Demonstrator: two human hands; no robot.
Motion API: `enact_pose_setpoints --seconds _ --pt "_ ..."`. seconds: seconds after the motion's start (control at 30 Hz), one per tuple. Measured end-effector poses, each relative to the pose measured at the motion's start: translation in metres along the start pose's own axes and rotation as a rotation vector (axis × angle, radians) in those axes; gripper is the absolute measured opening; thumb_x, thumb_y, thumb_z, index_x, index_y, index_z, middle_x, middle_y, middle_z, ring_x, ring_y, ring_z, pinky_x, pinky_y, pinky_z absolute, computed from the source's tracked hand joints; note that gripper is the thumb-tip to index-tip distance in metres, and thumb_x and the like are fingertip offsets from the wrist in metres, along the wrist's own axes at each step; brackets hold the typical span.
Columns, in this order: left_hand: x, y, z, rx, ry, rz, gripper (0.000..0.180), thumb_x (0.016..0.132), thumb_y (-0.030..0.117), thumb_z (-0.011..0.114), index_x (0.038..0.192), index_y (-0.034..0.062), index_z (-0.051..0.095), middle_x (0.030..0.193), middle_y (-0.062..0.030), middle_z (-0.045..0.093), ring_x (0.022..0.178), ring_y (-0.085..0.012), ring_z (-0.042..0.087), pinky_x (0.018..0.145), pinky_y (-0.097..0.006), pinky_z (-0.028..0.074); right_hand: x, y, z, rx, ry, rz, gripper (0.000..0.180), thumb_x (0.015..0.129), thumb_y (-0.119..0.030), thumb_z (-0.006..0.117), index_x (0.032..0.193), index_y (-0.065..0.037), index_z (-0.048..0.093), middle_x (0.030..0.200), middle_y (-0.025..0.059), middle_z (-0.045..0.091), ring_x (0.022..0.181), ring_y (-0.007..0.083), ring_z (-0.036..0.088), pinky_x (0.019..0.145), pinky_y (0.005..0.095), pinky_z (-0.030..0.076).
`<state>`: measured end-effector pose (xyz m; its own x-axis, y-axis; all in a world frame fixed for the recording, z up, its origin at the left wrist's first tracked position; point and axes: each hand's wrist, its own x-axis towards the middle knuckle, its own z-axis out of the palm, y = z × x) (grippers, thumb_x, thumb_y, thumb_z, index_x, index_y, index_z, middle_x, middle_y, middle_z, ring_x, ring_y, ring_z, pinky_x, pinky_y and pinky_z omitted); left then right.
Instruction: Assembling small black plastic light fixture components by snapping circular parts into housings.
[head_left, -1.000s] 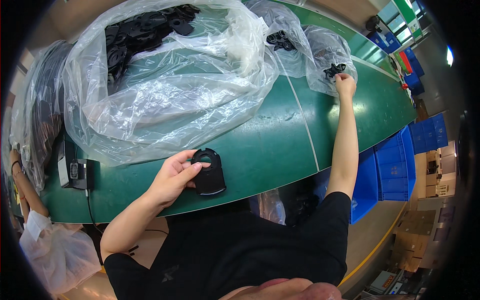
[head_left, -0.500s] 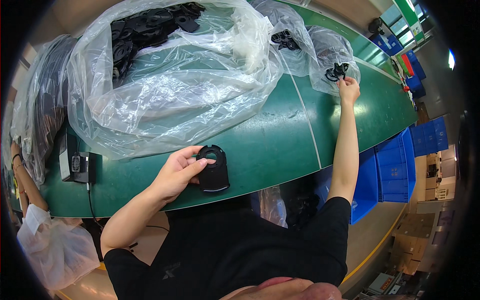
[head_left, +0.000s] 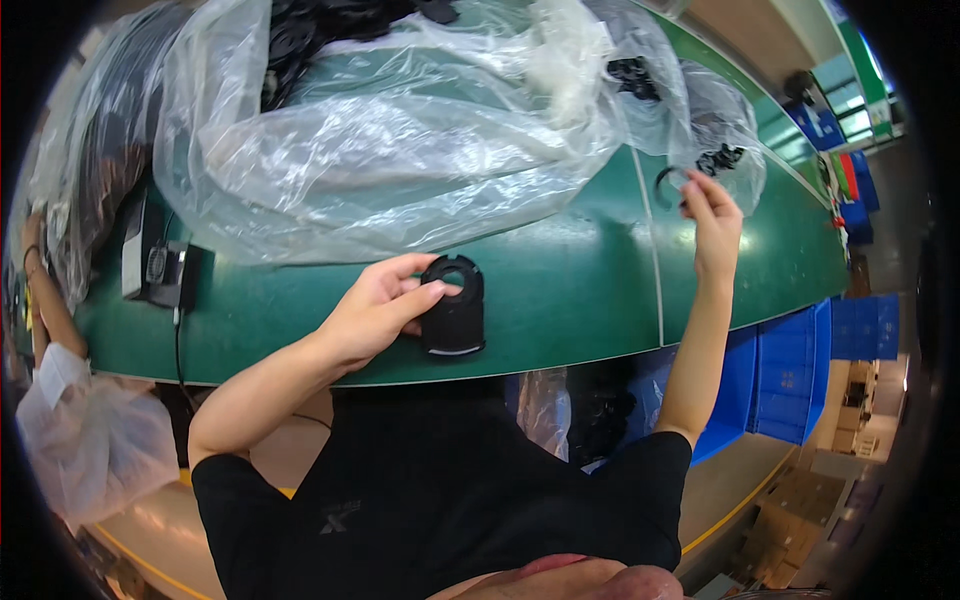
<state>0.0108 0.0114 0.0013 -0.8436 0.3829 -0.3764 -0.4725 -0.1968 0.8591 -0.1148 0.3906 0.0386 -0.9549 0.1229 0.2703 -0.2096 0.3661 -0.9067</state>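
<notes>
In my left hand [head_left: 380, 312], thumb on top, is a flat black plastic housing [head_left: 454, 322] with a round hole near its far end, held just above the green table [head_left: 560, 300]. My right hand [head_left: 716, 228], raised over the table's right side, pinches a thin black curved ring [head_left: 660, 187] between thumb and fingers. Just beyond that hand, small black ring-like parts [head_left: 722, 158] lie in a clear plastic bag [head_left: 745, 192]. A second bag to its left holds more small black parts [head_left: 634, 80].
A large clear bag [head_left: 370, 165] of black plastic parts [head_left: 310, 38] covers the table's far middle. At left stand a small black device [head_left: 165, 262] with a cable and another person's arm [head_left: 52, 295]. Blue crates [head_left: 788, 385] sit beyond the table's right edge.
My right hand has drawn back from the right-hand bag toward me, bringing out one black ring. My left hand still holds the housing. The whole view has shifted slightly.
</notes>
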Motion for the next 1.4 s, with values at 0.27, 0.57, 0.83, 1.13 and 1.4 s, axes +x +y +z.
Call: enact_pose_setpoints --seconds 0.27,0.57,0.83,1.13,1.4 --pt "0.001 -0.002 -0.002 -0.072 0.01 -0.005 0.042 0.092 0.021 0.054 0.128 0.0021 0.043 0.104 -0.0056 0.064 0.086 -0.0065 0.059 0.068 -0.02 0.047 -0.075 -0.048 0.098 -0.351 -0.786 -0.336 0.019 0.08 0.001 0.054 0.095 -0.003 0.066 0.088 0.0109 0.063 0.078 0.0264 0.059 0.07 0.033 0.047" --pt "-0.003 0.001 -0.003 -0.121 0.002 0.009 0.037 0.093 0.021 0.051 0.124 0.002 0.046 0.106 -0.0058 0.063 0.087 -0.0082 0.06 0.071 -0.022 0.049 -0.085 -0.047 0.114 -0.331 -0.602 -0.509 0.02 0.074 -0.002 0.064 0.094 -0.003 0.066 0.101 0.0122 0.061 0.097 0.0288 0.055 0.08 0.0355 0.045" --pt "0.0 -0.002 -0.003 -0.106 0.022 0.037 0.033 0.094 0.021 0.049 0.121 0.0021 0.049 0.106 -0.0057 0.062 0.088 -0.0098 0.061 0.072 -0.024 0.05 -0.122 -0.049 0.119 -0.548 -0.415 -0.376 0.058 0.065 -0.013 0.077 0.114 0.006 0.053 0.101 0.017 0.057 0.092 0.0318 0.053 0.08 0.0366 0.045" --pt "-0.001 0.0 -0.003 -0.187 0.026 0.04 0.031 0.094 0.018 0.047 0.121 0.0014 0.049 0.108 -0.0067 0.061 0.088 -0.0114 0.062 0.074 -0.025 0.051 -0.116 -0.05 0.123 -0.513 -0.48 -0.412 0.052 0.063 -0.007 0.076 0.109 0.006 0.057 0.103 0.0172 0.06 0.093 0.0315 0.055 0.081 0.0354 0.046" --pt "-0.001 -0.003 -0.002 -0.286 -0.1 0.052 0.033 0.093 0.012 0.044 0.123 0.0001 0.047 0.111 -0.0074 0.059 0.097 -0.0131 0.06 0.084 -0.029 0.05 -0.125 -0.076 0.137 -0.096 -0.405 -0.224 0.05 0.065 0.002 0.074 0.112 0.006 0.056 0.106 0.014 0.061 0.099 0.0205 0.059 0.085 0.0315 0.049"
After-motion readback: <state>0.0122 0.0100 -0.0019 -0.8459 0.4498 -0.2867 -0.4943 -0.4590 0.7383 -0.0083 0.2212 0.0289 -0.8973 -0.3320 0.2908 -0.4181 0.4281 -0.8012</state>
